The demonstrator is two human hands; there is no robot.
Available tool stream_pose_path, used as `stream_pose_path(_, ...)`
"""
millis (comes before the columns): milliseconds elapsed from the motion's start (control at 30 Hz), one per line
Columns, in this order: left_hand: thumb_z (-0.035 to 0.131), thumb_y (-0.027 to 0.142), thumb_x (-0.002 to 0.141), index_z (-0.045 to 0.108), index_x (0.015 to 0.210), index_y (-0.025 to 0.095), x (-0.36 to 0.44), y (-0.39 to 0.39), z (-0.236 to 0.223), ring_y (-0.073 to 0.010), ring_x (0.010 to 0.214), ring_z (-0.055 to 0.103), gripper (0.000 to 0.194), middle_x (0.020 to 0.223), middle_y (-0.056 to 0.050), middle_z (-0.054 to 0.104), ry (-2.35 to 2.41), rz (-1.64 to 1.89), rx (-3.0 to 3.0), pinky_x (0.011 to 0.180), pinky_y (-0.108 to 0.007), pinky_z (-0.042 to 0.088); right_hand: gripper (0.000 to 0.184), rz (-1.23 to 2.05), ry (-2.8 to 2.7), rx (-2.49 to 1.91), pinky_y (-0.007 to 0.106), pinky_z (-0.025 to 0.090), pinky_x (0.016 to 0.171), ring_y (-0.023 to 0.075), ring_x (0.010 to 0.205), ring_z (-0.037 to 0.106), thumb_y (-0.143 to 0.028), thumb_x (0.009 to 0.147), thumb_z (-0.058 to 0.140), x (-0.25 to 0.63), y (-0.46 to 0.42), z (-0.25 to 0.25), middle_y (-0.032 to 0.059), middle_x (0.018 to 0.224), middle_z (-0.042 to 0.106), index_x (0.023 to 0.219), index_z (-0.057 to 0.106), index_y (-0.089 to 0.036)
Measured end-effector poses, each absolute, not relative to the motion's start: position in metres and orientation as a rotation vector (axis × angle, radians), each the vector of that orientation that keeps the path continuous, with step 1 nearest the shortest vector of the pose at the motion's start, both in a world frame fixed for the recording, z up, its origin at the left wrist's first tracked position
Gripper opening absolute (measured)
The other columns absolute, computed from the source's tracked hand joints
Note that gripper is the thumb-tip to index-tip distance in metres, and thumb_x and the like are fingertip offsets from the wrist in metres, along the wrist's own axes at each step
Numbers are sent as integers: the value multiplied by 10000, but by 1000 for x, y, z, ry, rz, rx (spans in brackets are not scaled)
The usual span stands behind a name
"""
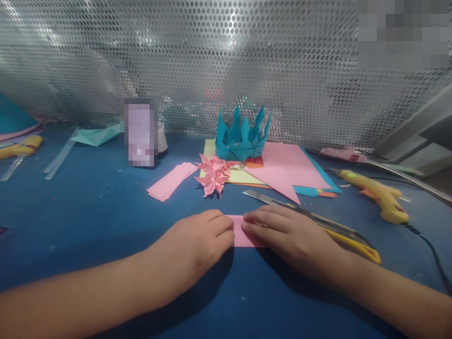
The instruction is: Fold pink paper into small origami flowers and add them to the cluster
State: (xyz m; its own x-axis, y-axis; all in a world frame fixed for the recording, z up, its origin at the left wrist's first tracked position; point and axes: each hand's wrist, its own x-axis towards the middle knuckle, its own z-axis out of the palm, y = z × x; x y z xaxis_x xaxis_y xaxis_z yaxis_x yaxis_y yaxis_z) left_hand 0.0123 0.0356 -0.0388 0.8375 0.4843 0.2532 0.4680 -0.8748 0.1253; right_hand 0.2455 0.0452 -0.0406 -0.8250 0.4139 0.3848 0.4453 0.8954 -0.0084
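Observation:
A small pink paper strip (241, 231) lies on the blue tabletop between my two hands. My left hand (201, 238) has its fingers curled together over the strip's left end, its thumb side against the paper. From the right, my right hand (289, 230) reaches over the other end, fingers close together and tips bent down on the strip; its thumb is hidden. Just beyond the right hand, and partly under it, rest a utility knife (259, 195) with its blade out and yellow-handled scissors (353, 245). Behind the strip sit folded pink paper flowers (214, 175).
Left of the flowers is a stack of pink strips (171, 182). A blue paper crown (242, 139) stands on coloured sheets (287, 162). A yellow glue gun (379, 193) with cord lies right, another glue gun (21, 147) left. A phone (141, 134) stands before perforated metal (183, 61).

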Motion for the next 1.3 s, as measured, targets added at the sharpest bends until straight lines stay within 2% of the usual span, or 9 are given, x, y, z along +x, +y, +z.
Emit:
stream_pose_path(467,385,69,873,587,878,146,12,36,-39,-173,830,545,216,897,-67,606,780,364,2957,736,-294,472,394,-161,-2712,-615,375,536,782,212,916,594,-173,974,265,245,44,-40,126,1019,676,1021,649,-102)
stream_pose_path(867,395,64,870,596,926,137,10,37,-40,-174,850,561,221,917,-80,623,723,405,2971,742,-291,488,429,-234,-2716,-570,366,545,771,201,893,612,-159,974,230,242,44,-36,125,980,695,999,655,-106)
stream_pose_path(1100,388,68,872,605,906,146,11,38,-33,-182,902,566,233,908,-78,627,693,404,2883,757,-293,491,315,-232,-2732,-603,412,508,859,227,971,595,-112,931,337,243,42,-40,118,1064,678,1009,642,-97)
stream_pose_path(1200,374,82,878,605,914,149,11,38,-31,-172,884,579,243,927,-73,625,726,356,2831,752,-281,489,288,-216,-2770,-637,397,499,880,227,1026,576,-89,900,371,242,41,-39,111,1145,652,1003,639,-104)
stream_pose_path(1300,372,92,880,605,911,152,11,37,-28,-163,859,588,242,945,-65,625,756,299,2790,745,-263,484,281,-248,-2797,-634,379,493,864,227,994,573,-66,879,384,240,39,-36,101,1137,658,992,639,-100)
